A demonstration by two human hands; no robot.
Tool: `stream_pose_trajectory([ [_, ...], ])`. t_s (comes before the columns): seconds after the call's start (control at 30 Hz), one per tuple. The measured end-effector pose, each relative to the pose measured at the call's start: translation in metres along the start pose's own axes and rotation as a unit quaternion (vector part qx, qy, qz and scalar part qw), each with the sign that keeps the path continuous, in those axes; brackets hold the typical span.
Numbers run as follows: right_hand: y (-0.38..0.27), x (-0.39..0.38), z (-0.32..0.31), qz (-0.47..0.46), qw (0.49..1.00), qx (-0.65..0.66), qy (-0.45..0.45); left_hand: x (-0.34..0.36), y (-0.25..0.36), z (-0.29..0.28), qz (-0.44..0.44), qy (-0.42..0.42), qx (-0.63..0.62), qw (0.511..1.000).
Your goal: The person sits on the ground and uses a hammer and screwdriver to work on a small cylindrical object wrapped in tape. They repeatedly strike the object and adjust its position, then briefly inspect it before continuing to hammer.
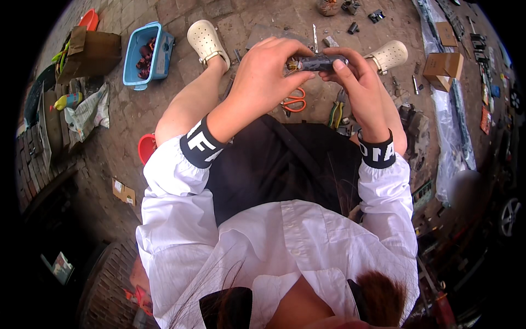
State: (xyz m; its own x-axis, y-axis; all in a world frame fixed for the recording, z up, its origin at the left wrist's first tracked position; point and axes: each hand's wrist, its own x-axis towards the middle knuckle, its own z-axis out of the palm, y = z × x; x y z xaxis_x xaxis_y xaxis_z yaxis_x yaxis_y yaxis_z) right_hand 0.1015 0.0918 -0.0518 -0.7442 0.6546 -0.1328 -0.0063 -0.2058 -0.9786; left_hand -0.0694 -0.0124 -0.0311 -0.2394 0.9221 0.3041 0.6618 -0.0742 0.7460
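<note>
Both my hands hold a dark grey cylindrical part (318,63) in front of me, lying crosswise, with coppery strands showing at its left end. It looks like a small motor part, but its exact kind is unclear. My left hand (268,68) has its fingers and thumb closed around the left end. My right hand (359,77) grips the right end between thumb and fingers. On the ground just below the part lie orange-handled scissors (295,102). Pliers with yellow-green and dark handles (337,109) rest below my right hand.
A blue tub (161,60) with reddish-brown parts stands at the far left, beside a cardboard box (90,52). A small carton (442,68) sits on plastic sheeting (446,120) at the right. Several small metal parts lie about on the paving. A red bowl (147,147) is by my left leg.
</note>
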Motion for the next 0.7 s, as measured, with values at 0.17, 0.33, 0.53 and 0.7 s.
stream_pose_trajectory([
  [0.17,0.0,0.0,0.0,-0.008,1.0,-0.011,-0.013,0.0,0.0,0.0,-0.007,0.004,-0.01,1.0],
  [0.33,0.001,-0.001,0.001,-0.024,0.999,-0.04,-0.023,0.0,-0.004,-0.001,-0.018,-0.016,-0.002,1.0],
  [0.53,0.003,0.001,0.002,-0.035,0.988,-0.149,-0.015,-0.002,-0.014,0.001,-0.126,-0.101,-0.022,0.987],
  [0.7,0.028,0.014,0.005,0.013,0.997,-0.08,0.02,-0.001,-0.033,-0.003,-0.099,-0.127,0.027,0.987],
])
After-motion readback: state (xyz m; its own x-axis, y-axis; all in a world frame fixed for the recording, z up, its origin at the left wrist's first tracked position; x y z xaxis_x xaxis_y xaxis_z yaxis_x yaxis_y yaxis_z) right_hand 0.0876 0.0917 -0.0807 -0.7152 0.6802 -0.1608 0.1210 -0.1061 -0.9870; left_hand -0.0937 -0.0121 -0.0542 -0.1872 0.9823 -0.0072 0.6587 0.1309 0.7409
